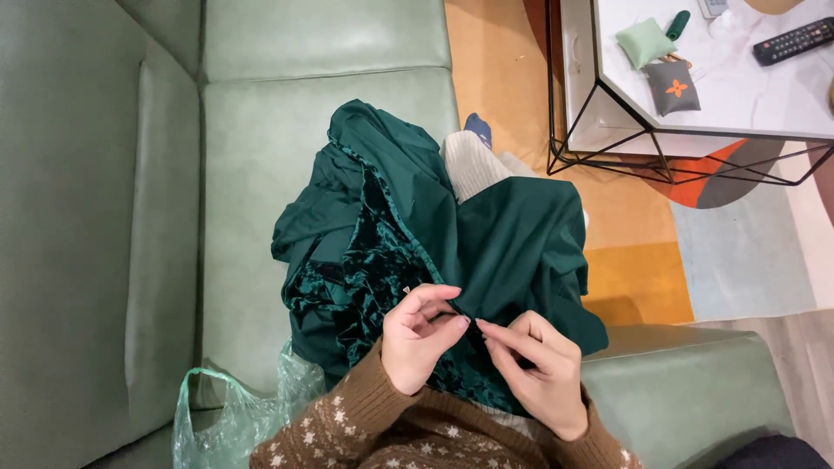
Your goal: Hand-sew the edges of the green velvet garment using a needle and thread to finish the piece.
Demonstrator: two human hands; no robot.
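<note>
- The dark green garment (486, 234) lies heaped across your lap and spills onto the pale green sofa (287, 113); the lap bears its bulk, so neither hand has to carry it.
- Your left hand (419, 339) is closed on a fold of the cloth at its near edge, fingers curled, thumb pressing; this seems to hold the spot taut.
- Your right hand (537, 369) pinches just beside it, fingertips almost touching the left's. Whether it grips cloth alone or something small as well, you cannot tell.
- Both hands work close to your chest, probably for a near view.
- A crinkled clear plastic bag (230, 412) sits by your left arm.
- The white surface (747, 87) with a remote (792, 41) and small pouches stands well apart.
</note>
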